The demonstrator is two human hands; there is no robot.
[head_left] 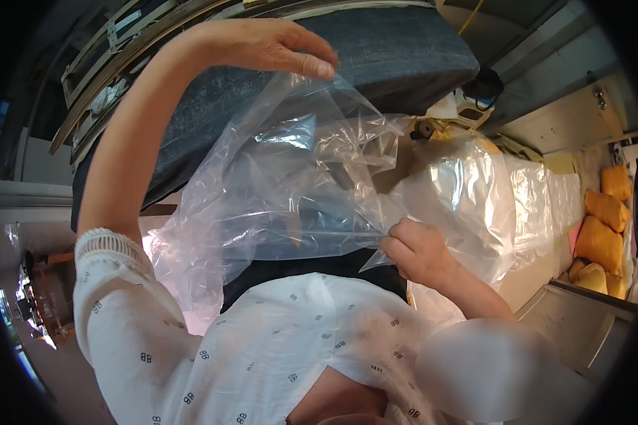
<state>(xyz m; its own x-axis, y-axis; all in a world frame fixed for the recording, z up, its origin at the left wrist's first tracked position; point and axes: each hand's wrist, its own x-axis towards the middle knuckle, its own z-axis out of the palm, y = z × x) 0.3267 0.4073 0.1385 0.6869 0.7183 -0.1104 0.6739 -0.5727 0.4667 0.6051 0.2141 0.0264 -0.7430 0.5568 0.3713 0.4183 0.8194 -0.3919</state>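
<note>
A large, crinkled piece of clear plastic film (283,184) spreads in front of me, and I cannot tell whether it is a bag or a sheet. Raised at the far side, my left hand (280,46) is bent at the wrist, with thumb and fingers closed on the film's upper edge. My right hand (418,251), lower and nearer my body, has its fingers curled round the film's near edge. Between the two hands the film is drawn up, and a loose corner of it sticks out below the right fist.
Behind the film lies a long surface covered in dark cloth (411,49). More clear plastic (539,195) stretches away to the right, towards several orange bundles (599,237). Wooden slats (92,92) line the far left. A wooden frame (57,297) stands at the lower left.
</note>
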